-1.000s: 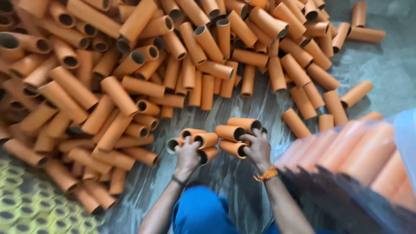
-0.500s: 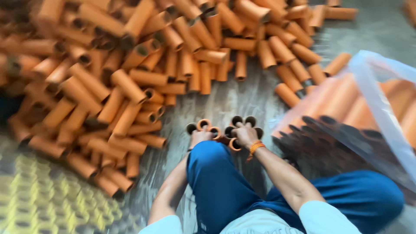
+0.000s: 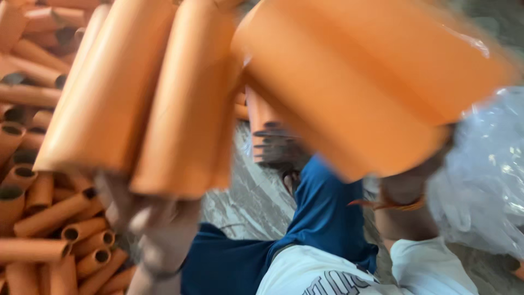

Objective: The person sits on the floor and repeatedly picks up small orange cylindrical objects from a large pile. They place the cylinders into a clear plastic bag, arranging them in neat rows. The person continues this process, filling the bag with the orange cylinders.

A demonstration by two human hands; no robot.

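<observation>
Your left hand (image 3: 158, 218), blurred and seen from the wrist side, is closed under a bunch of orange tubes (image 3: 147, 98) raised close to the camera; the tubes stand nearly upright and lean a little to the right, and their upper ends are cut off by the top of the frame. Individual fingers cannot be made out. Your right hand (image 3: 406, 186) is almost wholly hidden behind a second bunch of orange tubes (image 3: 371, 82), which fills the upper right of the view; only the wrist, with an orange band (image 3: 390, 205) around it, shows below, and the grip on that bunch appears closed, though the fingers are out of sight. Between the two bunches, your blue trouser leg (image 3: 322, 213) and a blurred dark sandal (image 3: 275, 145) rest on the grey floor (image 3: 245, 191). A white shirt (image 3: 338, 273) is cropped at the bottom edge. To the left, a heap of loose orange tubes (image 3: 38, 207) lies on the floor, open ends showing. At the right, a clear plastic bag (image 3: 480, 180) is partly cut off.
</observation>
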